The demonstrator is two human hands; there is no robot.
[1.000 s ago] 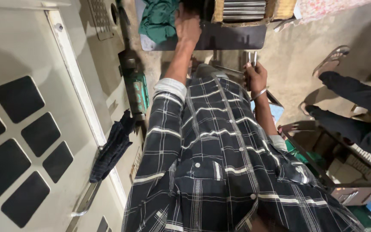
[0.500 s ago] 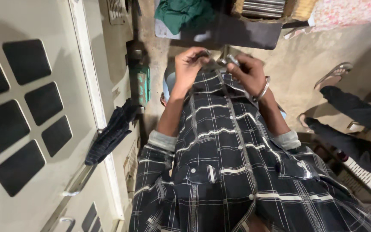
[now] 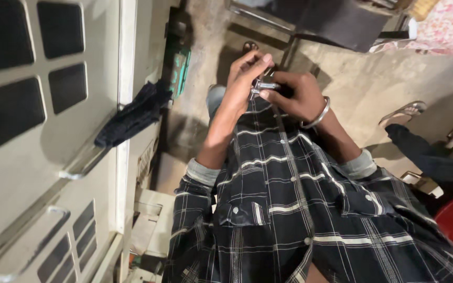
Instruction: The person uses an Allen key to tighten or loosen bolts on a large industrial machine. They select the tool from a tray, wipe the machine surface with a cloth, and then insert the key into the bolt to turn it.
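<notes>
Held up in front of the checked shirt (image 3: 289, 209), well above the concrete floor (image 3: 363, 84): a small metal part (image 3: 262, 85), bright and bolt-like, too small to make out in detail. Left hand (image 3: 239, 78) with its grip clenched on one end, fingertips only; right hand (image 3: 295, 95) grasping the other end between thumb and forefinger, a metal bangle (image 3: 316, 112) on the wrist. Probably the main risk: slipping. No worktop underneath, so once out of the fingers, straight down past the shirt to the floor, and likely rolling under the dark seat (image 3: 336, 23) ahead or toward the foot of the pale door (image 3: 27, 157) on the left, hard to find in this dim light. Caused most easily by a twist from one hand against too light a pinch from the other, or by greasy fingertips, though impossible to tell from here. Also possible: nipping skin between the metal pieces, or catching the bangle on an edge. Near on the right, another person's leg (image 3: 431, 160) in dark trousers and a sandal (image 3: 405, 110); a nudge from there, enough to jog the right elbow. Beside the left arm, a dark cloth (image 3: 132, 118) hanging off the door handle, easy to snag with a swing of the elbow.
</notes>
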